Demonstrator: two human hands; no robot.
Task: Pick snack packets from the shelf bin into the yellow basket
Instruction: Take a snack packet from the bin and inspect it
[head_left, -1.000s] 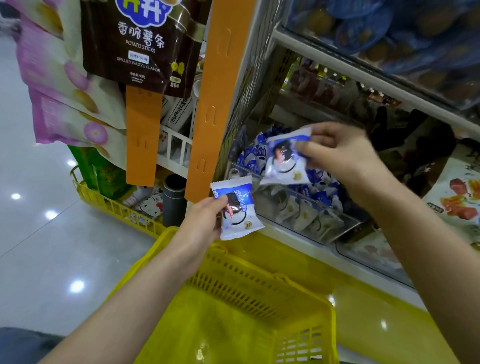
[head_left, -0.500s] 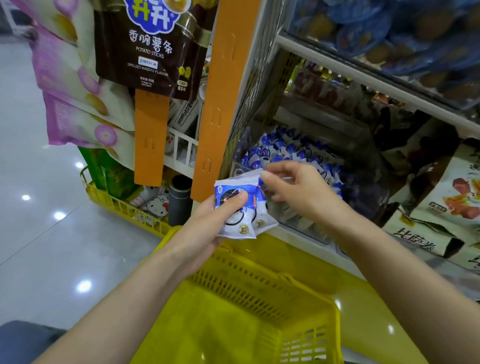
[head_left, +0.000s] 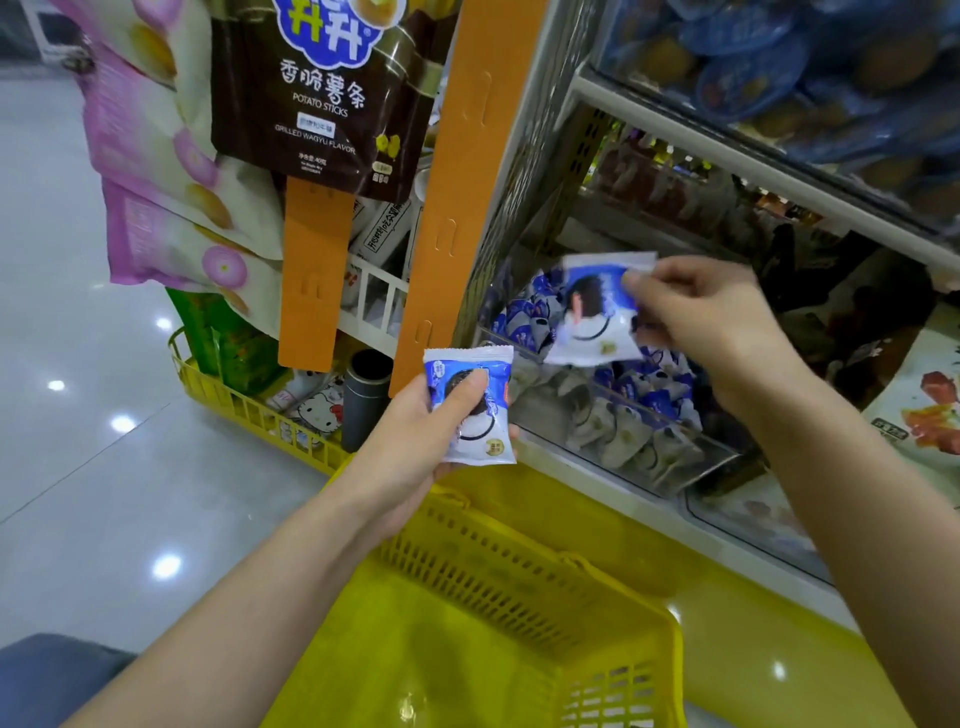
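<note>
Yellow plastic basket (head_left: 519, 613) lies directly below both hands; left hand (head_left: 415, 447) and right hand (head_left: 717, 322) each pinch a blue-white snack packet (head_left: 470, 405), left nearer

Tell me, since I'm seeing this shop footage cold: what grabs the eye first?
Two blue-and-white snack packets, one in each hand: the left hand holds its packet above the yellow basket, the right hand lifts a blurred packet over the clear shelf bin. A dark potato sticks bag hangs top left.
</note>
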